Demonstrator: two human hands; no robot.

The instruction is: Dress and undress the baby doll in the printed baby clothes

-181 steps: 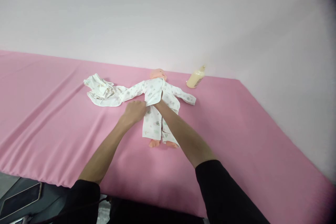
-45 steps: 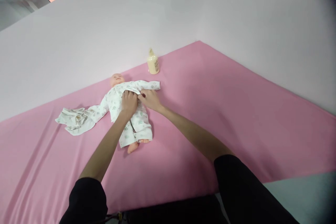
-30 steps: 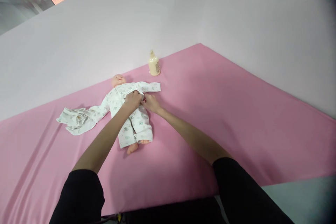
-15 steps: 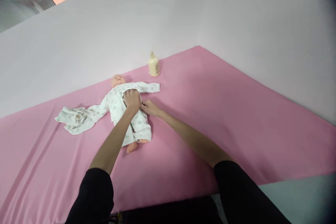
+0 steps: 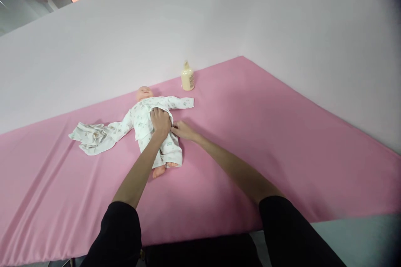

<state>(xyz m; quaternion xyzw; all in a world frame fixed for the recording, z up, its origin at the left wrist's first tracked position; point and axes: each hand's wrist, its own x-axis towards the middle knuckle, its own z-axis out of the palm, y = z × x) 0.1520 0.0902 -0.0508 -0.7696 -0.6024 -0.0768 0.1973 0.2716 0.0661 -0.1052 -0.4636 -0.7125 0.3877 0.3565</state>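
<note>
A baby doll (image 5: 144, 91) lies on its back, dressed in a white printed top (image 5: 141, 117) and matching trousers (image 5: 171, 148). Its bare feet (image 5: 159, 171) stick out below. My left hand (image 5: 161, 122) is on the doll's belly with bent fingers closed on the clothing at the waist, partly under the raised edge of the top. Beside it, at the doll's hip, my right hand (image 5: 184, 130) pinches the side of the clothes at the waist. Exactly which layer each hand grips is hidden.
A crumpled white printed cloth (image 5: 94, 137) lies left of the doll, touching its sleeve end. A cream pump bottle (image 5: 188, 78) stands near the back edge. The pink sheet (image 5: 250, 133) covers the surface, bordered by white padded walls (image 5: 188, 12).
My view has shifted slightly, moving everything a little to the right. Both hands stay at the doll's waist, and the left forearm has swung slightly. The bottle and cloth stay put.
</note>
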